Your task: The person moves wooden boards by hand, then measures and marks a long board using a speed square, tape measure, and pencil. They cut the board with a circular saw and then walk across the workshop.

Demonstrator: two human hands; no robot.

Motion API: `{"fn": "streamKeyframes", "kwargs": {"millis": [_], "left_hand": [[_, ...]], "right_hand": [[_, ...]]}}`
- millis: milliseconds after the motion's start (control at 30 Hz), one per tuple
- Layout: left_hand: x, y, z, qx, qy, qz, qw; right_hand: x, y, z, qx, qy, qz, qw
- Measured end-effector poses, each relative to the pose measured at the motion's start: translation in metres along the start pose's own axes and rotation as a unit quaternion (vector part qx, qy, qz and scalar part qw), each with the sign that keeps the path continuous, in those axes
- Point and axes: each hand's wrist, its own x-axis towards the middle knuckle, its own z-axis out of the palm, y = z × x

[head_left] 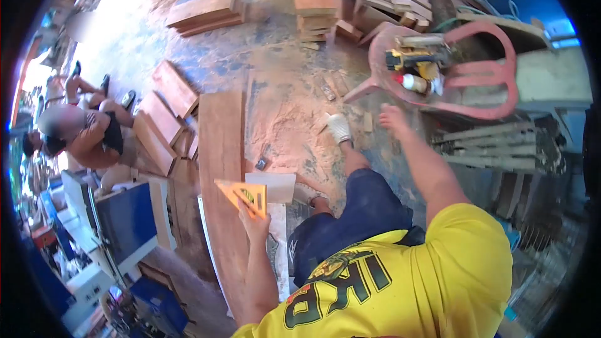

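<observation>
My left hand (255, 225) is closed on a yellow speed square (260, 195), a triangle with cut-out slots. The square overlaps the right edge of a long brown wooden board (221, 131) in this view. Under the board's near part shows a white panel (280, 216). A small dark object (261, 164) lies just right of the board. My right hand (393, 120) hangs out to the right, holding nothing, its fingers loosely extended. Close to it stands a pinkish-red plastic chair (510, 69) bearing a yellow-and-black tool (400, 59) and a white bottle with a red cap (413, 82).
Sawdust (282, 125) covers the floor around my feet. Planks (166, 116) are piled left of the board, beside a seated person (91, 134). More plank stacks (206, 11) lie farther off. A blue-and-white machine (125, 225) stands at the left.
</observation>
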Motion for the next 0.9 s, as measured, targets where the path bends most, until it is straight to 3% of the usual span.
{"fn": "streamKeyframes", "kwargs": {"millis": [33, 100, 133, 167, 200, 233, 267, 333, 400, 467, 533, 600, 633, 667, 733, 833, 900], "left_hand": [[0.022, 0.003, 0.007, 0.024, 0.014, 0.041, 0.999], [0.076, 0.057, 0.015, -0.176, -0.043, -0.024, 0.983], [0.095, 0.029, 0.049, -0.217, 0.012, 0.001, 0.976], [0.123, 0.041, 0.064, -0.256, 0.019, 0.015, 0.966], [0.142, 0.043, 0.071, -0.137, 0.03, 0.016, 0.99], [0.161, 0.046, 0.078, -0.016, 0.041, 0.015, 0.999], [0.179, 0.063, 0.082, 0.068, 0.054, -0.004, 0.996], [0.198, 0.071, 0.088, 0.086, 0.074, -0.043, 0.993], [0.221, 0.076, 0.092, 0.099, 0.082, -0.065, 0.99], [0.233, 0.074, 0.09, 0.105, 0.079, -0.13, 0.983], [0.248, 0.061, 0.088, 0.13, 0.076, -0.135, 0.979], [0.258, 0.061, 0.086, 0.178, 0.06, -0.134, 0.973], [0.264, 0.07, 0.079, 0.182, 0.029, -0.18, 0.966], [0.268, 0.072, 0.076, 0.176, 0.036, -0.19, 0.965], [0.272, 0.071, 0.072, 0.31, 0.009, -0.189, 0.932], [0.274, 0.065, 0.07, 0.327, 0.044, -0.145, 0.933], [0.275, 0.061, 0.068, 0.346, 0.06, -0.125, 0.928]], "right_hand": [[0.05, 0.018, -0.039, 0.063, 0.012, -0.02, 0.998], [0.116, 0.001, -0.087, 0.193, 0.105, 0.011, 0.975], [0.194, 0.031, -0.132, -0.081, 0.16, -0.157, 0.971], [0.221, 0.006, -0.141, 0.236, 0.04, -0.13, 0.962], [0.2, -0.033, -0.13, 0.386, 0.039, -0.073, 0.919], [0.228, -0.035, -0.141, 0.364, 0.122, -0.07, 0.921], [0.247, -0.053, -0.143, 0.379, 0.262, 0.074, 0.885], [0.276, -0.057, -0.149, 0.426, 0.223, 0.005, 0.877], [0.254, -0.096, -0.125, 0.477, 0.172, -0.056, 0.86], [0.279, -0.083, -0.134, 0.477, 0.192, -0.051, 0.856], [0.294, -0.071, -0.142, 0.477, 0.234, -0.049, 0.846], [0.341, -0.005, -0.197, 0.245, 0.231, -0.207, 0.918], [0.312, -0.042, -0.179, 0.335, 0.251, -0.09, 0.904], [0.282, -0.074, -0.161, 0.352, 0.26, -0.028, 0.899], [0.206, -0.14, -0.124, 0.319, 0.269, 0.054, 0.907], [0.174, -0.119, -0.154, 0.224, 0.099, 0.046, 0.968], [0.096, -0.161, -0.093, 0.135, 0.121, 0.076, 0.98]]}}
